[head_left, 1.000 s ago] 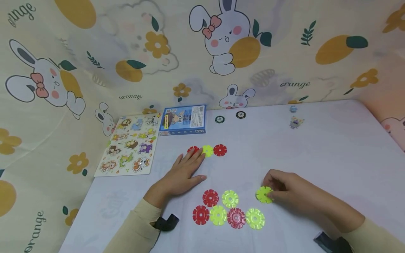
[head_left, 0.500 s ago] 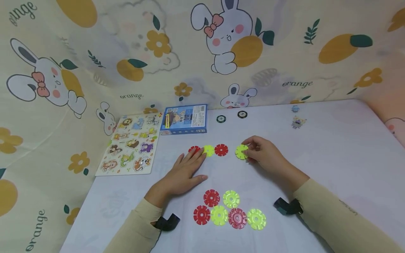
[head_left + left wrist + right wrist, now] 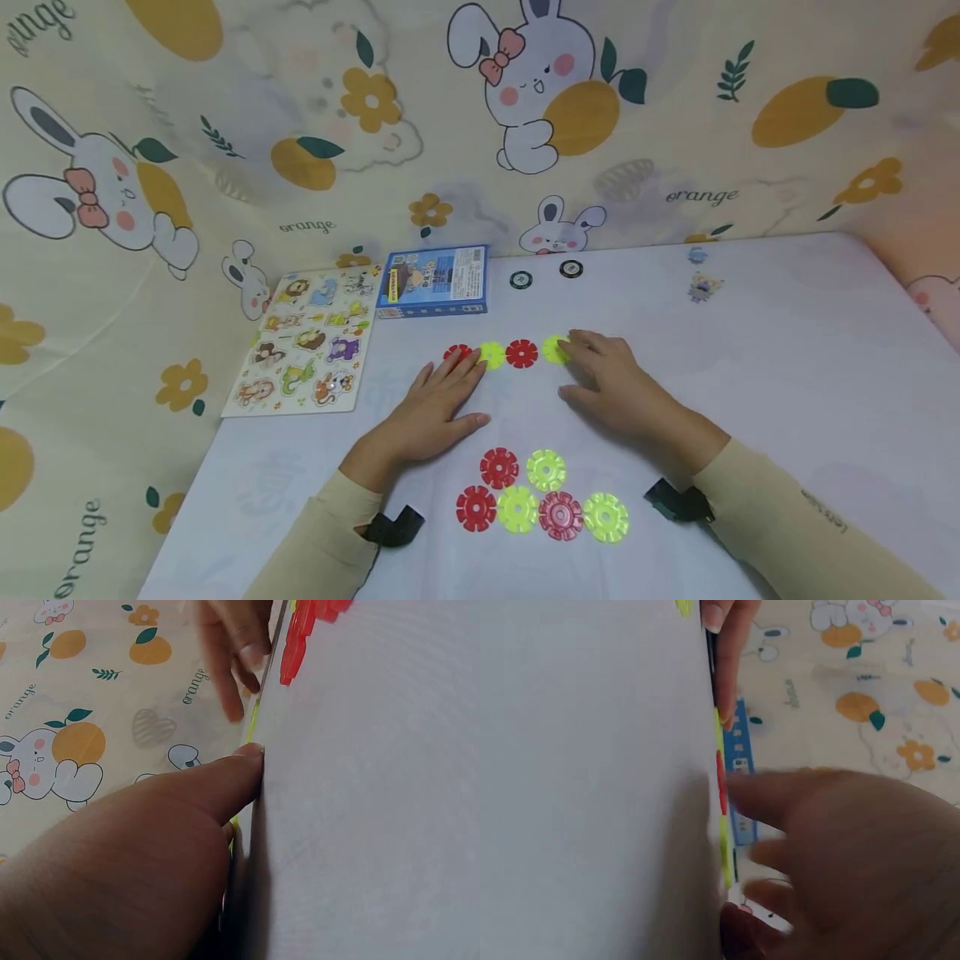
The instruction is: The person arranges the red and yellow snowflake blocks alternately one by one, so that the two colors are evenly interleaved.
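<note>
A row of notched plastic snowflake discs lies mid-table in the head view. From the left come a red disc (image 3: 455,351), a yellow-green disc (image 3: 492,356), a second red disc (image 3: 521,353) and a second yellow-green disc (image 3: 553,349) at the right end. My left hand (image 3: 423,421) lies flat, its fingertips over the leftmost red disc and at the neighbouring yellow-green one. At the right end, the extended fingers of my right hand (image 3: 622,387) reach the last disc, partly covering it. Its thumb is spread apart. The right wrist view shows this hand (image 3: 847,855) blurred beside the row.
Nearer me lie several more red and yellow-green discs (image 3: 517,509) in two rows. At the back left are an animal puzzle board (image 3: 303,342) and a blue box (image 3: 432,283). Two dark round chips (image 3: 521,280) and small figures (image 3: 703,287) sit farther back.
My right hand has carried a yellow-green disc from the front right up to the row's right end, moved it left beside the red disc and loosened its pinch. The left hand stays put.
</note>
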A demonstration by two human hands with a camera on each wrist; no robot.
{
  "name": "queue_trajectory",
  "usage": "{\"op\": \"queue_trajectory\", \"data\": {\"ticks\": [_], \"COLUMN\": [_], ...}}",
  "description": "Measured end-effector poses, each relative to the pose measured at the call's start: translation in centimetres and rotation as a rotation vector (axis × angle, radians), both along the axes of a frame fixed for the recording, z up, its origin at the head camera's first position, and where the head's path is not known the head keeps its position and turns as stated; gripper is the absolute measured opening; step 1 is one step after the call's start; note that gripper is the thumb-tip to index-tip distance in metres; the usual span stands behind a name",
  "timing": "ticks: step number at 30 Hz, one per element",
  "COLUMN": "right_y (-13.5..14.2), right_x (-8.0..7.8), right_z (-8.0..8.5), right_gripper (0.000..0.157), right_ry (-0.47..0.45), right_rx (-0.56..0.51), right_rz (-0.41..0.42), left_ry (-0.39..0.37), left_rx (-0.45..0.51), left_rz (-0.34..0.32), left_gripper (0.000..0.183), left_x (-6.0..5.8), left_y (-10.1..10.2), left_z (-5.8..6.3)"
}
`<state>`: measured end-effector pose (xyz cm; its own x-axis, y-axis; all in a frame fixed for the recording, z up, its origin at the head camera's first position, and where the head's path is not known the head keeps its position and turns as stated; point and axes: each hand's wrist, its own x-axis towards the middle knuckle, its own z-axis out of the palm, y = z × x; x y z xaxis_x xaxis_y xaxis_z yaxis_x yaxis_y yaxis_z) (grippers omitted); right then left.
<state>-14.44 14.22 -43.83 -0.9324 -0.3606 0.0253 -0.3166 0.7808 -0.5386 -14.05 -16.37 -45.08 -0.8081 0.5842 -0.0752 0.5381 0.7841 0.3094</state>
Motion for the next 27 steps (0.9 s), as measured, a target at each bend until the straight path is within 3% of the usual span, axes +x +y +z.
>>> {"op": "queue_trajectory", "data": {"ticks": [3, 5, 17, 27], "right_y": [-0.19, -0.36, -0.97, -0.95], "right_x": [0.59, 0.73, 0.65, 0.69], "right_z": [-0.26, -0.30, -0.51, -0.41], "right_gripper": [0.071, 0.073, 0.077, 0.078], "right_ry": [0.070, 0.094, 0.113, 0.121], "right_rx": [0.135, 0.169, 0.257, 0.250], "right_rz": [0.092, 0.109, 0.091, 0.090], "left_ry": [0.003, 0.003, 0.006, 0.010], "left_rx": [-0.008, -0.005, 0.003, 0.002], "left_rz": [0.006, 0.005, 0.000, 0.004], "left_gripper": [0.081, 0.081, 0.081, 0.081], "left_x": [0.03, 0.04, 0.13, 0.12], "left_y": [-0.06, -0.07, 0.01, 0.00], "left_z": [0.00, 0.01, 0.12, 0.08]}}
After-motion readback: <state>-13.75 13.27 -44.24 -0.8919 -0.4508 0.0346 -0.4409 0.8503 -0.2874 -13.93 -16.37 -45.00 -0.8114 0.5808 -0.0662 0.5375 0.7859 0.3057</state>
